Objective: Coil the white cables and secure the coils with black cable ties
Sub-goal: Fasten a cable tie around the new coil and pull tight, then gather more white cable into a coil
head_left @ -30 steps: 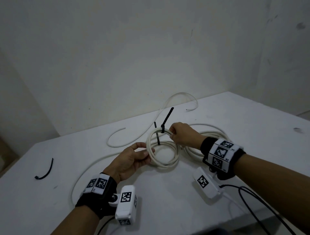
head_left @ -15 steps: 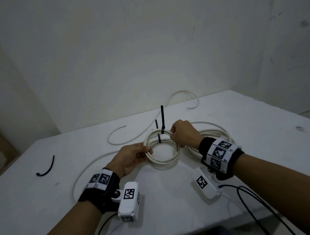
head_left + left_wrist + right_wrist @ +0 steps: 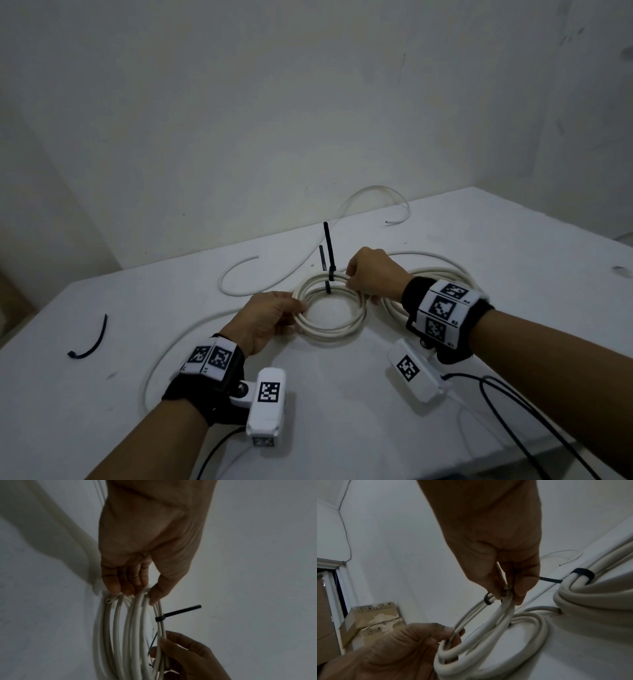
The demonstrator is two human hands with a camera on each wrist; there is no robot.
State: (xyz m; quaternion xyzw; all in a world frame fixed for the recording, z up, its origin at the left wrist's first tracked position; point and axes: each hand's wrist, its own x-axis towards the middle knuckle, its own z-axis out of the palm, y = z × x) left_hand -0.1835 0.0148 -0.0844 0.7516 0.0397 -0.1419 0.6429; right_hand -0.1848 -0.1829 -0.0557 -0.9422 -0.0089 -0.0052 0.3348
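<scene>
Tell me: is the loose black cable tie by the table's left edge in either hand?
No, the loose black cable tie lies alone on the table.

A bare storeroom or back room: plain, scuffed white walls (image 3: pixel 274 120) meet in a corner at 1 o'clock behind a plain white counter (image 3: pixel 513 246). In the right wrist view, taped brown cardboard boxes (image 3: pixel 373 620) are stacked at 9 o'clock beside a white door frame (image 3: pixel 329 566).

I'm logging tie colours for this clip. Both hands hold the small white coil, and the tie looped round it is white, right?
Not quite: the cable tie round the coil is black, as the head view shows. The left hand and right hand do both hold it.
</scene>
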